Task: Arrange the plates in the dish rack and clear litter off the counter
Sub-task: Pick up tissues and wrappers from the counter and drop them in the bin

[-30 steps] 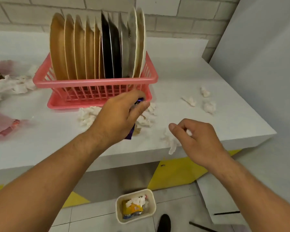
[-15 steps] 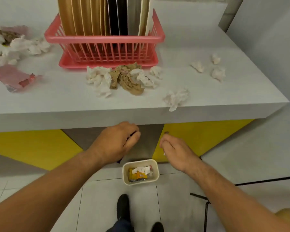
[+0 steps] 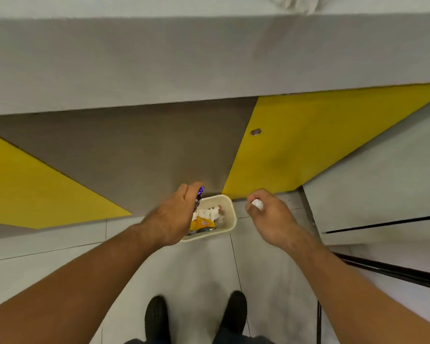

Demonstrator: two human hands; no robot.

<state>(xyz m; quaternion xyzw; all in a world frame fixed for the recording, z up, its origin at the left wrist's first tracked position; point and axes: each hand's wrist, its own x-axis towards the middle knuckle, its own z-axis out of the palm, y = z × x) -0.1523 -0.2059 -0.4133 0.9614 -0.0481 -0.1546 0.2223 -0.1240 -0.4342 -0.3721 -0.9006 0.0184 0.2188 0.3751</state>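
I am looking straight down at the floor below the counter. My left hand [image 3: 175,214] is closed around a purple wrapper [image 3: 200,192] and hovers over the left side of a small cream bin [image 3: 230,214]. Inside the bin lie white tissues and a yellow packet [image 3: 201,223]. My right hand [image 3: 271,216] grips a white crumpled tissue [image 3: 257,203] just to the right of the bin. The dish rack and plates are out of view. A scrap of white tissue [image 3: 296,3] shows at the counter's front edge [image 3: 209,16].
The counter's grey front face [image 3: 134,58] fills the top. Below it are yellow and grey-brown cabinet panels [image 3: 308,135]. My two black shoes [image 3: 157,316] stand on the pale tiled floor. A black bar [image 3: 395,271] crosses the floor at the right.
The view has tipped down from the counter to the floor. Both hands have come down from the counter edge, the left now over the bin and the right beside it, each still holding its litter.
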